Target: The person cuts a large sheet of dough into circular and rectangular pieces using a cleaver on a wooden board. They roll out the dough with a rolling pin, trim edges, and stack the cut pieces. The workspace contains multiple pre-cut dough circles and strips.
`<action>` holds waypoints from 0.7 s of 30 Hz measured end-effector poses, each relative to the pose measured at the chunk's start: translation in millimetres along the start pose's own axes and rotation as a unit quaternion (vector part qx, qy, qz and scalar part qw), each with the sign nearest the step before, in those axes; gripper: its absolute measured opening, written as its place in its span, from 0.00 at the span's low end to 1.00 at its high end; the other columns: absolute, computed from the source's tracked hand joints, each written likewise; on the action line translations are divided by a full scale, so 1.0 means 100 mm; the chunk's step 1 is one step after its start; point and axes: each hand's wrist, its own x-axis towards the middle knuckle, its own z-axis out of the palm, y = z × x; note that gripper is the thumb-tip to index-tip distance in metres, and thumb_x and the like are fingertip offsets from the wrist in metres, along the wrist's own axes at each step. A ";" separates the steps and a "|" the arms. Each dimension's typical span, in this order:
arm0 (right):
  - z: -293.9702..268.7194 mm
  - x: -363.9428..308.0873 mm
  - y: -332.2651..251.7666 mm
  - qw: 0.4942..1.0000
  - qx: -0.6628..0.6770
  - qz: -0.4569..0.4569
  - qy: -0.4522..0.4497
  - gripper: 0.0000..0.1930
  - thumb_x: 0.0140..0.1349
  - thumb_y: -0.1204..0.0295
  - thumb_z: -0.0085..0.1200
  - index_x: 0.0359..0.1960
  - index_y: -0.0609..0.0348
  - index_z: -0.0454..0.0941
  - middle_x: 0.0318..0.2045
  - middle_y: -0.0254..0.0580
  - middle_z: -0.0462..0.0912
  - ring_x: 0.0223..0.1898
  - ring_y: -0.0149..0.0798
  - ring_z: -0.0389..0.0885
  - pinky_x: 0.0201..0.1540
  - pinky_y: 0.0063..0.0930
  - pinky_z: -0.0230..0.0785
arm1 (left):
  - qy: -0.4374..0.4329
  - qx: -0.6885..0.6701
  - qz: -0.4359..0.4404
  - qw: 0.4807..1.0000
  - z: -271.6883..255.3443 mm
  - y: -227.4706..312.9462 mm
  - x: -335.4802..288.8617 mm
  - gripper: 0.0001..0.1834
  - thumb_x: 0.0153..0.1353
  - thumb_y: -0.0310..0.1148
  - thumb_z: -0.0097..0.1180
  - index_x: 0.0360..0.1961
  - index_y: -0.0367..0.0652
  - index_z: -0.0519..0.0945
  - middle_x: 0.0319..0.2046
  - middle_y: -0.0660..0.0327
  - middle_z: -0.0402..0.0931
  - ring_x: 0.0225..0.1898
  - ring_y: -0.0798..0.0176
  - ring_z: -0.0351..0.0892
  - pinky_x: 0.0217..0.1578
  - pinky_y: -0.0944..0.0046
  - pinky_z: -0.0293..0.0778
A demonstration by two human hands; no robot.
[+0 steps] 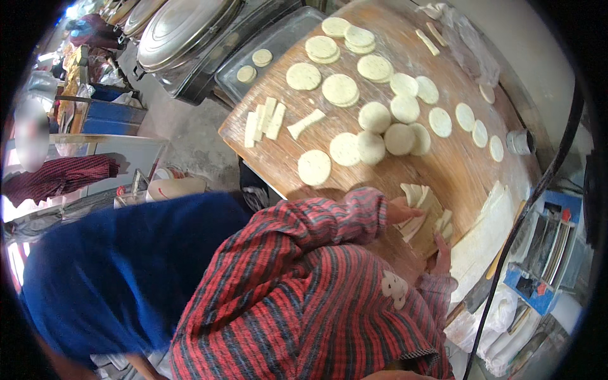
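A pile of cut dough strips (pixel 425 218) lies on the floured wooden board (pixel 278 171), in front of my body. My left hand (pixel 401 210) grips the pile from its left side, with the fingers against the pale strips. From the near right side my right hand (pixel 443 253) holds the pile's edge, its fingers partly hidden by the dough. Both sleeves are red and dark striped. Just beyond my hands lies a group of round dough discs (pixel 370 147), some overlapping. Further away stand small stacks of discs (pixel 341 90).
Loose dough strips (pixel 265 119) lie at the board's left. A long flat dough sheet (pixel 484 237) covers its right edge, near a metal cup (pixel 520 142). A clear tray (pixel 231 82) and a large lidded pot (pixel 183 35) stand beyond. A black cable (pixel 506 244) hangs at right.
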 end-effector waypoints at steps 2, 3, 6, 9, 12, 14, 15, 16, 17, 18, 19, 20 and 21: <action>-0.12 0.01 0.08 0.838 -0.474 -0.268 -0.020 0.21 0.67 0.65 0.48 0.58 0.65 0.67 0.53 0.43 0.76 0.52 0.39 0.76 0.54 0.32 0.68 | -0.009 -0.009 -0.041 0.999 -0.10 0.00 0.06 0.22 0.60 0.41 0.61 0.54 0.43 0.77 0.46 0.62 0.78 0.48 0.66 0.74 0.51 0.62 0.71; -0.16 0.02 0.12 0.652 -0.657 -0.375 -0.047 0.21 0.68 0.65 0.47 0.58 0.66 0.67 0.53 0.43 0.75 0.52 0.39 0.75 0.54 0.32 0.68 | -0.014 0.010 -0.073 0.997 -0.15 -0.01 0.10 0.23 0.59 0.42 0.62 0.53 0.43 0.78 0.44 0.62 0.78 0.46 0.66 0.75 0.47 0.62 0.72; -0.20 0.07 0.20 0.976 -0.184 -0.116 0.022 0.22 0.68 0.66 0.47 0.60 0.65 0.64 0.52 0.44 0.76 0.51 0.39 0.76 0.55 0.33 0.68 | -0.033 0.045 -0.155 0.986 -0.20 -0.05 0.19 0.26 0.55 0.45 0.65 0.52 0.43 0.78 0.37 0.62 0.78 0.37 0.67 0.75 0.36 0.63 0.72; -0.09 0.08 0.18 0.966 -0.212 -0.145 0.018 0.23 0.71 0.63 0.43 0.61 0.67 0.63 0.54 0.44 0.74 0.53 0.37 0.74 0.56 0.31 0.66 | -0.009 -0.005 -0.117 0.993 -0.16 -0.10 0.24 0.28 0.52 0.47 0.67 0.51 0.43 0.79 0.31 0.63 0.77 0.30 0.68 0.74 0.27 0.63 0.69; 0.05 0.03 0.15 0.966 -0.214 -0.145 -0.002 0.24 0.70 0.63 0.44 0.61 0.68 0.63 0.55 0.44 0.74 0.55 0.39 0.73 0.58 0.32 0.66 | -0.002 -0.054 -0.040 0.998 -0.12 -0.14 0.21 0.28 0.53 0.45 0.66 0.52 0.42 0.78 0.35 0.62 0.78 0.33 0.68 0.75 0.31 0.63 0.71; 0.14 0.02 0.18 0.986 -0.109 -0.126 0.003 0.24 0.70 0.64 0.46 0.62 0.66 0.63 0.56 0.45 0.74 0.56 0.41 0.74 0.58 0.34 0.66 | 0.008 0.000 -0.078 0.997 -0.15 -0.12 0.16 0.27 0.55 0.42 0.65 0.54 0.42 0.77 0.41 0.60 0.79 0.40 0.66 0.77 0.38 0.62 0.74; 0.17 0.02 0.21 0.994 -0.019 -0.103 0.015 0.25 0.68 0.65 0.47 0.63 0.64 0.62 0.57 0.47 0.73 0.57 0.45 0.73 0.59 0.38 0.66 | -0.033 -0.030 -0.107 0.993 -0.18 -0.10 0.13 0.26 0.56 0.41 0.65 0.54 0.42 0.76 0.44 0.60 0.79 0.43 0.65 0.78 0.42 0.62 0.74; 0.18 0.01 0.27 0.994 -0.008 -0.096 0.049 0.25 0.68 0.65 0.48 0.64 0.63 0.61 0.57 0.47 0.72 0.57 0.45 0.73 0.59 0.39 0.66 | -0.039 -0.053 -0.126 0.990 -0.19 -0.09 0.10 0.25 0.57 0.40 0.64 0.55 0.42 0.76 0.46 0.59 0.79 0.46 0.65 0.77 0.45 0.62 0.74; 0.18 0.01 0.33 0.993 0.003 -0.100 0.055 0.26 0.68 0.65 0.48 0.64 0.63 0.61 0.58 0.47 0.72 0.58 0.46 0.73 0.60 0.40 0.66 | -0.050 -0.074 -0.136 0.987 -0.22 -0.06 0.07 0.25 0.58 0.38 0.63 0.55 0.41 0.76 0.49 0.59 0.78 0.48 0.64 0.77 0.49 0.62 0.74; 0.18 0.02 0.39 0.993 0.007 -0.093 0.072 0.26 0.68 0.65 0.48 0.65 0.62 0.60 0.58 0.47 0.72 0.58 0.46 0.72 0.60 0.41 0.66 | -0.040 -0.040 -0.114 0.992 -0.23 -0.04 0.03 0.25 0.58 0.38 0.63 0.55 0.41 0.75 0.49 0.59 0.78 0.49 0.64 0.77 0.50 0.61 0.73; 0.18 0.00 0.45 0.994 0.010 -0.104 0.045 0.27 0.68 0.65 0.48 0.65 0.62 0.59 0.59 0.48 0.71 0.59 0.47 0.72 0.61 0.42 0.65 | -0.033 -0.004 -0.088 0.996 -0.24 0.00 -0.01 0.25 0.58 0.37 0.62 0.56 0.41 0.75 0.49 0.58 0.78 0.49 0.64 0.76 0.50 0.61 0.73; 0.18 -0.01 0.49 0.994 0.032 -0.096 0.051 0.26 0.68 0.66 0.47 0.65 0.62 0.59 0.59 0.47 0.71 0.59 0.46 0.71 0.60 0.42 0.65 | -0.024 0.031 -0.055 0.998 -0.26 0.04 -0.06 0.25 0.59 0.37 0.62 0.56 0.40 0.75 0.49 0.58 0.78 0.50 0.63 0.76 0.51 0.61 0.72; 0.20 -0.02 0.53 0.994 0.049 -0.075 0.068 0.26 0.67 0.67 0.47 0.65 0.62 0.59 0.58 0.46 0.71 0.59 0.45 0.71 0.60 0.41 0.66 | -0.031 0.034 -0.062 0.997 -0.28 0.10 -0.11 0.24 0.59 0.36 0.62 0.56 0.40 0.75 0.49 0.58 0.78 0.51 0.63 0.75 0.52 0.61 0.71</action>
